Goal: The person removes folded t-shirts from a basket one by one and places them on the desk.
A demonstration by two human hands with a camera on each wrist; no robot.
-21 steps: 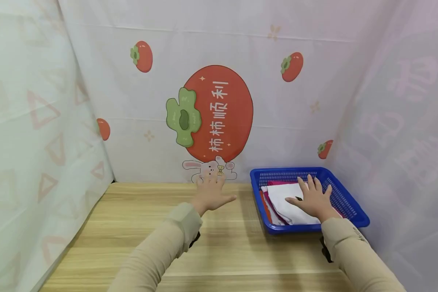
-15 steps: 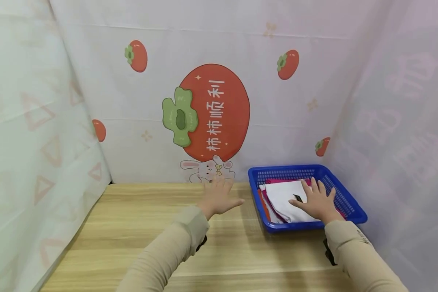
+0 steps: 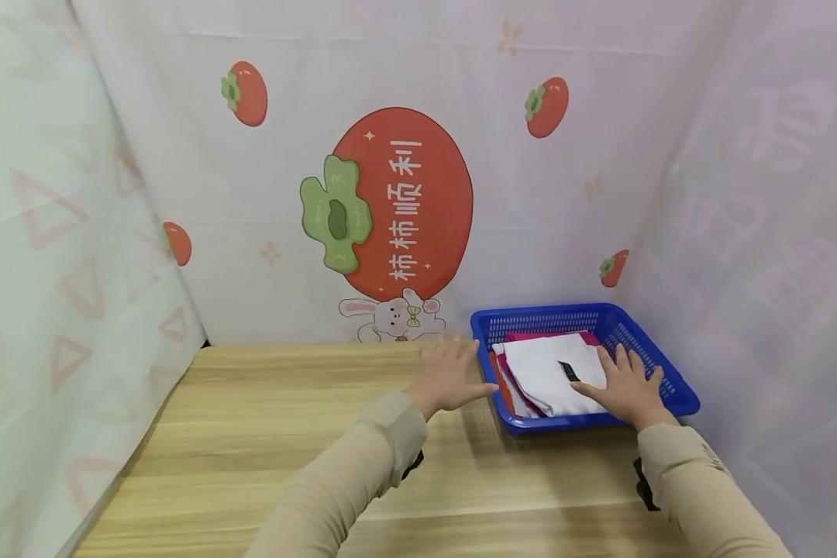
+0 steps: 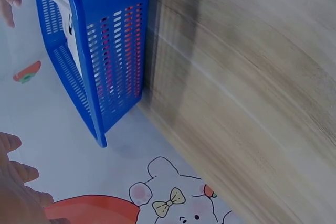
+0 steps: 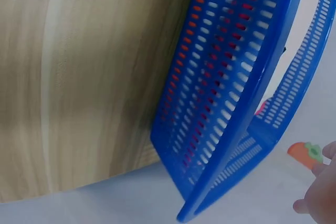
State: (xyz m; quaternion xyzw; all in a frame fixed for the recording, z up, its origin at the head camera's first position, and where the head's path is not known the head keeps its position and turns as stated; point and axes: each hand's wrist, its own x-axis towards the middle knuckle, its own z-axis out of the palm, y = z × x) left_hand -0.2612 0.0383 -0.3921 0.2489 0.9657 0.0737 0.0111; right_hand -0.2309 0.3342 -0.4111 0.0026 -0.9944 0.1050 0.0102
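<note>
Head view shows a blue basket (image 3: 572, 423) standing at the far right corner of the worktop (image 3: 286, 434), close to its back edge. Inside the basket a folded white cloth (image 3: 547, 376) lies on top, with a black label (image 3: 568, 371) on it. Magenta cloth (image 3: 519, 336) and orange-red cloth (image 3: 502, 385) are seen under it, at the borders. The right hand (image 3: 624, 389) hovers above the basket, near its front right corner, with the fingers spread apart. The left hand (image 3: 449, 376) is in the air just beside the left edge of the basket; its fingers are also spread, the thumb pointing to the basket. Both wrist views show these hands apart from the rim. Behind the back edge hangs a pale curtain (image 3: 363, 66) with a large printed red fruit (image 3: 435, 225).
</note>
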